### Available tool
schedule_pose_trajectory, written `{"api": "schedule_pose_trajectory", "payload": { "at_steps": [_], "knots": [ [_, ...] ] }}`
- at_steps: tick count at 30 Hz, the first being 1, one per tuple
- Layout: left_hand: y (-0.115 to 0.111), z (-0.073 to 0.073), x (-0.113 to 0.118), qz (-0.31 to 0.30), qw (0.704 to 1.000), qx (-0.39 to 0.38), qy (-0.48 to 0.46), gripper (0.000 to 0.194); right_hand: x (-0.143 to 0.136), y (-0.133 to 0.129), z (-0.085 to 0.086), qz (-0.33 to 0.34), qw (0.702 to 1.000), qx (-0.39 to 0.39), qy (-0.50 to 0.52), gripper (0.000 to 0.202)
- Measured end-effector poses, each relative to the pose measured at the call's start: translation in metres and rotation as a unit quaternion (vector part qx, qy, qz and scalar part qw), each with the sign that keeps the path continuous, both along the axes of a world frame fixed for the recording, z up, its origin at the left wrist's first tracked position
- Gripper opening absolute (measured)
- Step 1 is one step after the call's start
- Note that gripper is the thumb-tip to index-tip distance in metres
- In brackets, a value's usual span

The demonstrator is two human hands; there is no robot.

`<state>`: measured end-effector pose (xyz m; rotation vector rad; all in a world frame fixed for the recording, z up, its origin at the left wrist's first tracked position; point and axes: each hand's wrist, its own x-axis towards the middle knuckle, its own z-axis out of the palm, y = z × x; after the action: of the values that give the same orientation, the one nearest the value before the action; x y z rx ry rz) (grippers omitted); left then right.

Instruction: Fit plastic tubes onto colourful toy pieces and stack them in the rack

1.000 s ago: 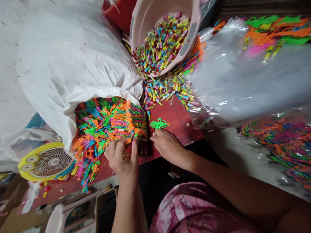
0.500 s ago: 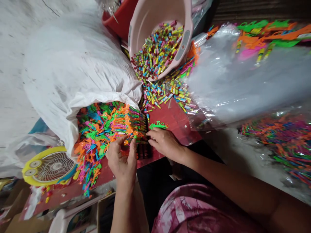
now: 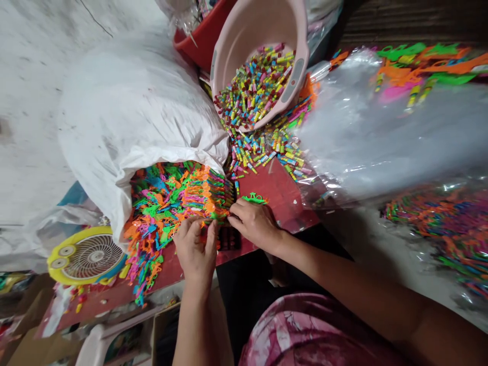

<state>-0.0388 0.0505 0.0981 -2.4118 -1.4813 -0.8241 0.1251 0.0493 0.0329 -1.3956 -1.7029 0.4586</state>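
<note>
A tight row of small plastic toys (image 3: pixel 208 190) in orange, green and pink stands in a dark slotted rack (image 3: pixel 229 239). My left hand (image 3: pixel 196 249) is at the near end of the row, thumb and fingers closing around an orange plastic toy (image 3: pixel 206 222). On the row's right side my right hand (image 3: pixel 255 224) has its fingers bent together against the end of the toys. What its fingertips hold, if anything, is hidden. Just beyond its knuckles lies a green toy gun (image 3: pixel 256 198) on the red tabletop (image 3: pixel 282 185).
A white sack (image 3: pixel 152 112) spills loose plastic toys (image 3: pixel 152 218) leftward. Behind, a tilted pink tub (image 3: pixel 301 76) holds small colourful tubes (image 3: pixel 255 86), some scattered on the table. A yellow fan (image 3: pixel 91 254) lies at left. Clear plastic bags (image 3: pixel 389 137) fill the right side.
The view has shifted slightly, so the scene sits further right. My left hand's fingers have drawn closer to the thumb at the row's near end. My right hand stays beside the row.
</note>
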Motion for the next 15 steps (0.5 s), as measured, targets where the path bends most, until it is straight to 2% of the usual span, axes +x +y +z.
{"api": "schedule_pose_trajectory", "payload": {
  "at_steps": [4,9,15],
  "knots": [
    [0.001,0.001,-0.002,-0.007,1.0,-0.017,0.001,0.014,0.01,-0.002,0.004,-0.015,1.0,0.01,0.004,0.012],
    [-0.004,0.0,0.003,0.005,1.0,-0.019,-0.013,0.014,0.016,-0.006,0.01,0.012,0.997,0.055,-0.045,0.017],
    [-0.012,0.0,0.008,0.001,0.999,0.003,-0.053,0.011,0.016,-0.005,0.006,-0.081,0.994,0.066,0.029,0.018]
  ]
}}
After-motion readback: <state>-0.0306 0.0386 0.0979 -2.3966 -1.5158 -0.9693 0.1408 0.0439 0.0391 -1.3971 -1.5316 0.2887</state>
